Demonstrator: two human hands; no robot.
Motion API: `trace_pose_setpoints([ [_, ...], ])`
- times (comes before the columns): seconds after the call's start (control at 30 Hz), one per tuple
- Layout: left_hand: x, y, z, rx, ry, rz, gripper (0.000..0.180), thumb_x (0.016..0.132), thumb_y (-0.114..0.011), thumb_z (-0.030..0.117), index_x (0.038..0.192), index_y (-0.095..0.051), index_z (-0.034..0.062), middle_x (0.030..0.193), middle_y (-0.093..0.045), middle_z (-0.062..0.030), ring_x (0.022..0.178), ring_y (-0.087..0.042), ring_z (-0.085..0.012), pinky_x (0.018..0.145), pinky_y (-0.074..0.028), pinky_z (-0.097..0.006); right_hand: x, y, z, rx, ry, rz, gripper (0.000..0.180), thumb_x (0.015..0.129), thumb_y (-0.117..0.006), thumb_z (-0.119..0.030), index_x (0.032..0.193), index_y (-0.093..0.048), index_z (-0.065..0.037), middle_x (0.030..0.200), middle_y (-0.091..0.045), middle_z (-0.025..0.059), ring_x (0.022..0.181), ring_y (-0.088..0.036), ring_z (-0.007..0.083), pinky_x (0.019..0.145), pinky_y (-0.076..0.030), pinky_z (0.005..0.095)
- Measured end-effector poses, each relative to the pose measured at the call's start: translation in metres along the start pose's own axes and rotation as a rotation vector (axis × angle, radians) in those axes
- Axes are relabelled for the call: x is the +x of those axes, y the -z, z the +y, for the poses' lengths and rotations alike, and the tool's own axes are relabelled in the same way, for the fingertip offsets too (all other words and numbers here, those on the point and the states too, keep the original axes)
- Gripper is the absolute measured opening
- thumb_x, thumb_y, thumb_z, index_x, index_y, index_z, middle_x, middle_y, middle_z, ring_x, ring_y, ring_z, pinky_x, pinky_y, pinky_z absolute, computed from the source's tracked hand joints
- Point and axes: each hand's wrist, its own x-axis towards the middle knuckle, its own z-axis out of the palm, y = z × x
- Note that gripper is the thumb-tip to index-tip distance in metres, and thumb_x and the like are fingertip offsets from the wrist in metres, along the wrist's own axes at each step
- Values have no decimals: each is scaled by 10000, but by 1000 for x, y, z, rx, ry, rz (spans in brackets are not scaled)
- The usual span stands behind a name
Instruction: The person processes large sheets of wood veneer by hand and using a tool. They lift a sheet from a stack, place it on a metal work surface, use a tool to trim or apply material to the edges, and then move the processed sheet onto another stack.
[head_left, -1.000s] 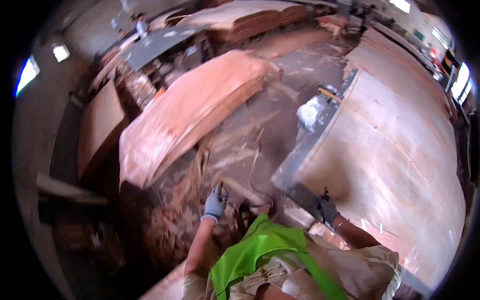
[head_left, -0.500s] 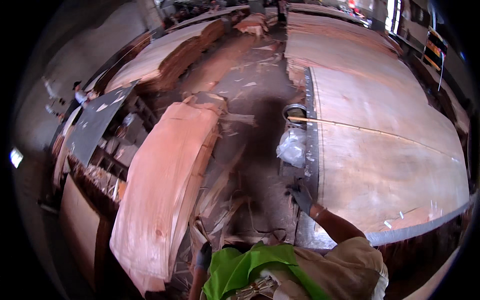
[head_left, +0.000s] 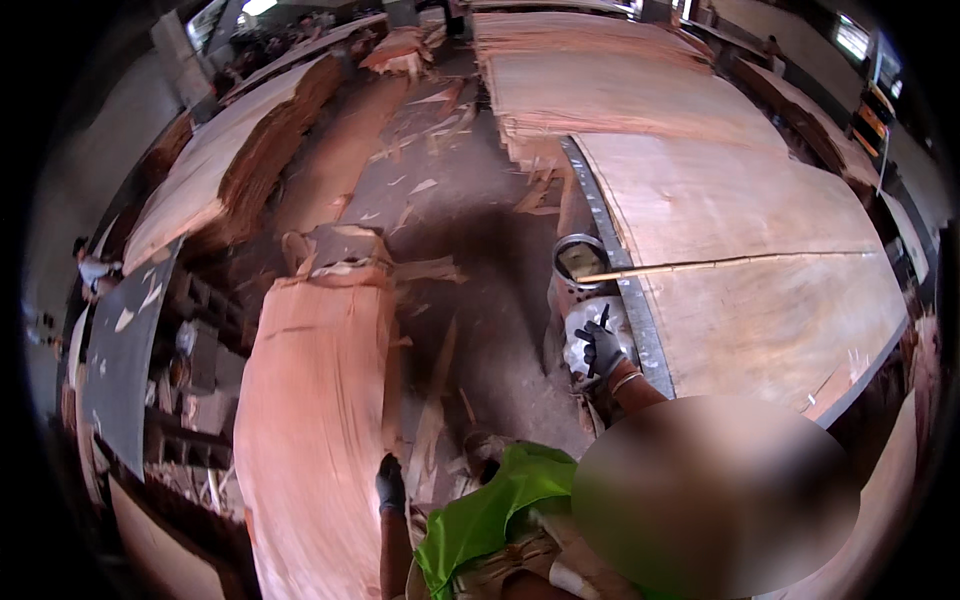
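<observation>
- A bright green cloth (head_left: 500, 500) is covering part of the person's front.
- The left hand (head_left: 391, 484), in a dark grey glove, is resting at the right-hand edge of a long stack of pinkish wood sheets (head_left: 318, 375); whether it is touching or pinching them, I'm unable to tell.
- That stack is lying lengthwise ahead, to the person's left.
- Torn wood strips (head_left: 430, 440) are littering the floor just beside it.
- The right hand (head_left: 602, 352), gloved too, is hovering with fingers partly spread; a slim dark shape is showing there, but I'm not making out whether it is being held.
- Behind that hand, a clear plastic bag (head_left: 580, 328) is sitting near a round metal pail (head_left: 578, 252).
- A thin pole (head_left: 740, 263) is lying across a broad pale sheet (head_left: 760, 310), its left end reaching the pail.
- A dark board (head_left: 125, 350) is standing out at far left, a co-worker (head_left: 93, 272) being just beyond.
- Farther off, tall sheet piles (head_left: 235, 150) are flanking the aisle.
</observation>
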Motion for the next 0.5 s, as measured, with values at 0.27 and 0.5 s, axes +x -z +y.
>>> trace_pose_setpoints([
  [0.27,266,-98,132,30,63,-401,325,877,-464,176,1150,-545,19,1092,-592,-160,950,-586,-225,817,-467,-296,99,-15,-15,280,11,103,245,844,-497,-464,889,-491,-223,1069,-562,34,402,-349,100,361,-297,281],
  [0.5,453,-259,222,401,-635,-609,341,870,-484,257,1144,-552,65,1124,-585,-100,1004,-565,-243,864,-434,-315,136,-36,-27,428,160,81,408,922,-367,-415,1216,-484,-157,1155,-557,25,600,-499,108,428,-391,272],
])
